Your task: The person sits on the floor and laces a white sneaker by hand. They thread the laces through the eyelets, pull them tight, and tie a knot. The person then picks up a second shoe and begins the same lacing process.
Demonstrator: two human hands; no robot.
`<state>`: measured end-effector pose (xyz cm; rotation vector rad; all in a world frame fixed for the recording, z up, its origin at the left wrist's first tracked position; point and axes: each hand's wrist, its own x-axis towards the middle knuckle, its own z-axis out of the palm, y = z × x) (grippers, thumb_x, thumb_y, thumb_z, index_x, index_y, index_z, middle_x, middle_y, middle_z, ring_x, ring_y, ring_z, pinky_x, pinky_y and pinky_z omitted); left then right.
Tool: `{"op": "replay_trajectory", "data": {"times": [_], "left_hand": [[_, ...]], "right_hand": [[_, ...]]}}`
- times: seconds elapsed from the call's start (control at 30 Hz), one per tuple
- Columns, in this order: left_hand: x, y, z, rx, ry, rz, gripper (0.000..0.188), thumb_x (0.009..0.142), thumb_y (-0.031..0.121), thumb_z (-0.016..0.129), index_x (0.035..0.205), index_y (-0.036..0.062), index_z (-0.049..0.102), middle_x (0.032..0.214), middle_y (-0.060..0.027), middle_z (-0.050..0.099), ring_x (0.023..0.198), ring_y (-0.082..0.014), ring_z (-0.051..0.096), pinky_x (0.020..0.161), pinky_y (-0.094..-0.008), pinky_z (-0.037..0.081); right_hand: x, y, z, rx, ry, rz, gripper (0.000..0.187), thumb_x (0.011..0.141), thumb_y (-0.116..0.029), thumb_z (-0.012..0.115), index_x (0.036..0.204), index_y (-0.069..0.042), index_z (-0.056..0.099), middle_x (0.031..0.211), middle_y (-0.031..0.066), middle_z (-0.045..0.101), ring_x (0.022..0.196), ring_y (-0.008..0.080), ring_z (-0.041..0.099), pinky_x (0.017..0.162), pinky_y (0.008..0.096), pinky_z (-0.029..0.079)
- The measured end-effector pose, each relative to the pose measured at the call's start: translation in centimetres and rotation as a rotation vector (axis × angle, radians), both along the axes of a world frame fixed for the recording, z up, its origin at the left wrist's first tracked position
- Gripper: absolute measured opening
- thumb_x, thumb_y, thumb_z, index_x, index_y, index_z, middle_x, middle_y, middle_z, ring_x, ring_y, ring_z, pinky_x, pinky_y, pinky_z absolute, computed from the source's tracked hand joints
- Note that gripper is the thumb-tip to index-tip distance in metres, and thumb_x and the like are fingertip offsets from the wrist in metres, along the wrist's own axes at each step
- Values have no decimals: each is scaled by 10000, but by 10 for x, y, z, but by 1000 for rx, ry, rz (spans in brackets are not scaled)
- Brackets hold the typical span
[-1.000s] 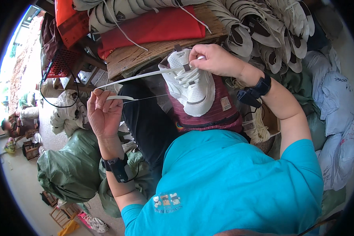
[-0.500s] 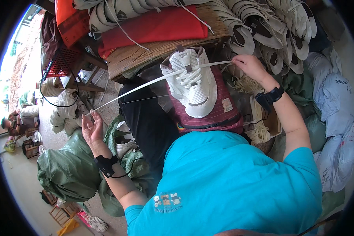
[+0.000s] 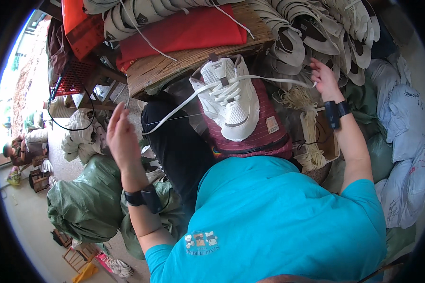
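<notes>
A white sneaker upper (image 3: 227,101), its front laced crosswise, rests toe toward me on a maroon striped cloth (image 3: 281,137) over my lap. A long flat white shoelace (image 3: 182,104) runs out from its top to both sides. On the left the lace hangs slack across my dark trouser leg, its end apart from my left hand (image 3: 123,139). That hand is raised with the fingers stretched out, holding nothing. My right hand (image 3: 323,79) is beyond the sneaker to the right, fingers apart. The lace's right end lies at its edge, and no grip on it shows.
A wooden bench (image 3: 146,78) stands ahead, with red cloth (image 3: 184,40) and a row of shoe uppers (image 3: 160,19) on it. More uppers (image 3: 311,35) are piled at the far right. Loose laces (image 3: 311,137) hang beside my lap. Green sacks (image 3: 82,203) and pale bags (image 3: 403,122) flank me.
The taut lace has gone slack, and its left end has left my left hand. My left hand has risen and turned; my right hand has moved farther right, its fingers spreading.
</notes>
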<state>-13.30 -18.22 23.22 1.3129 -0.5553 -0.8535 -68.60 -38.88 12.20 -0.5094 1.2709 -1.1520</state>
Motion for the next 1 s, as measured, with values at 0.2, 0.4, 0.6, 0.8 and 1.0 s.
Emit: {"op": "replay_trajectory", "data": {"times": [0.2, 0.4, 0.6, 0.8, 1.0], "left_hand": [[-88, -46, -3, -47, -227, -229, 191, 1045, 136, 504, 1145, -4, 587, 1014, -107, 703, 734, -63, 582, 639, -177, 445], [-116, -53, -38, 126, -89, -373, 223, 1054, 220, 495, 1080, 10, 565, 914, -68, 666, 721, -105, 615, 632, -226, 467], [-120, -43, -35, 165, -118, -487, 248, 1042, 250, 531, 1013, 24, 630, 847, -28, 662, 599, -43, 509, 544, -190, 417], [-115, -51, -42, -15, -341, -276, 248, 1040, 247, 538, 1047, 17, 631, 888, -20, 652, 614, -48, 532, 551, -191, 420], [-122, -41, -30, 187, -52, -531, 231, 1042, 223, 522, 1003, 16, 617, 855, -38, 655, 571, -58, 539, 514, -191, 416]], "right_hand": [[149, 51, 96, -317, 356, 550, 361, 985, -204, 564, 1271, -2, 474, 1007, 70, 719, 597, 31, 504, 507, 171, 360], [185, 50, 71, -559, 546, 809, 164, 950, -191, 610, 1003, -36, 624, 884, 36, 692, 689, 69, 596, 591, 197, 468], [195, 50, 99, -860, 1088, 872, 86, 863, -110, 621, 903, -35, 609, 793, 110, 665, 716, 185, 650, 627, 308, 520], [215, 60, 115, -1286, 1653, 945, 117, 839, -93, 594, 911, -11, 552, 792, 137, 665, 739, 280, 684, 639, 364, 541], [219, 58, 127, -1314, 1732, 1124, 249, 854, -59, 568, 1076, 17, 485, 721, 126, 662, 672, 296, 689, 591, 392, 547]]}}
